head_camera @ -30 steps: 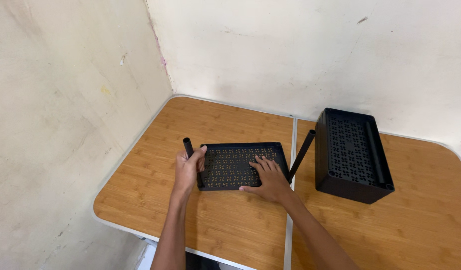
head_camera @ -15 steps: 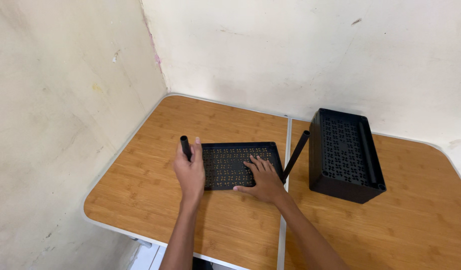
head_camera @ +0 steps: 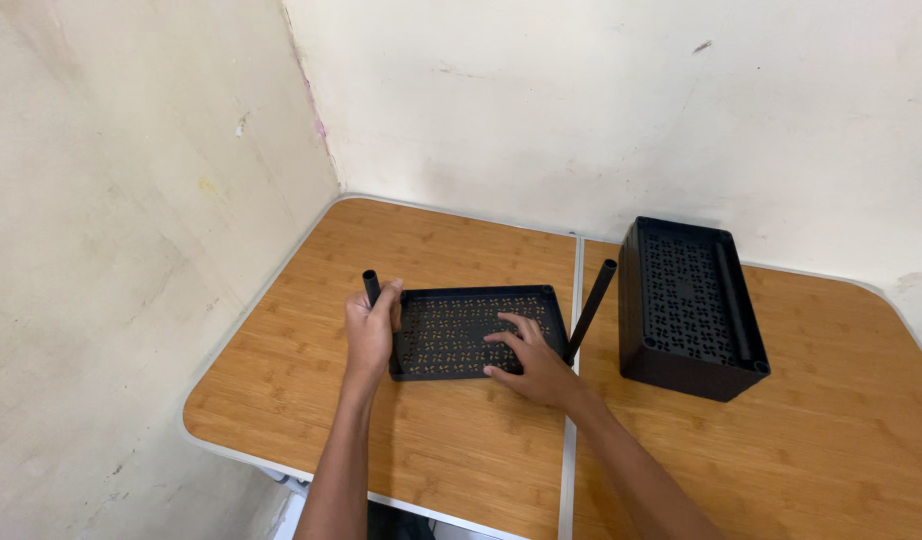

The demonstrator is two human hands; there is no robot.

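Your left hand (head_camera: pixel 370 330) is wrapped around a short black tube (head_camera: pixel 371 287) that stands upright at the near-left corner of the black perforated tray (head_camera: pixel 451 325), with the top of the tube showing above your fingers. Your right hand (head_camera: pixel 533 364) lies open and flat on the tray's right half, fingers spread on the perforated floor, holding nothing. The tray lies flat on the left panel of the wooden bench (head_camera: pixel 311 380), its long side running left to right and its right edge close to the metal seam (head_camera: pixel 571 420) that splits the bench into 2 panels. A second black tube (head_camera: pixel 591 310) rises from the tray's near-right corner and leans out to the right over the seam, its top close to the black perforated crate (head_camera: pixel 693 305) but not touching it as far as the view shows. The crate sits on the right panel, near the back wall (head_camera: pixel 601 110), tipped so its perforated face and 1 long tube along its right side show. To the left of the tray there is bare wood up to the rounded bench edge beside the side wall (head_camera: pixel 131 250). In front of the tray, bare wood runs to the near edge, crossed only by your 2 forearms.
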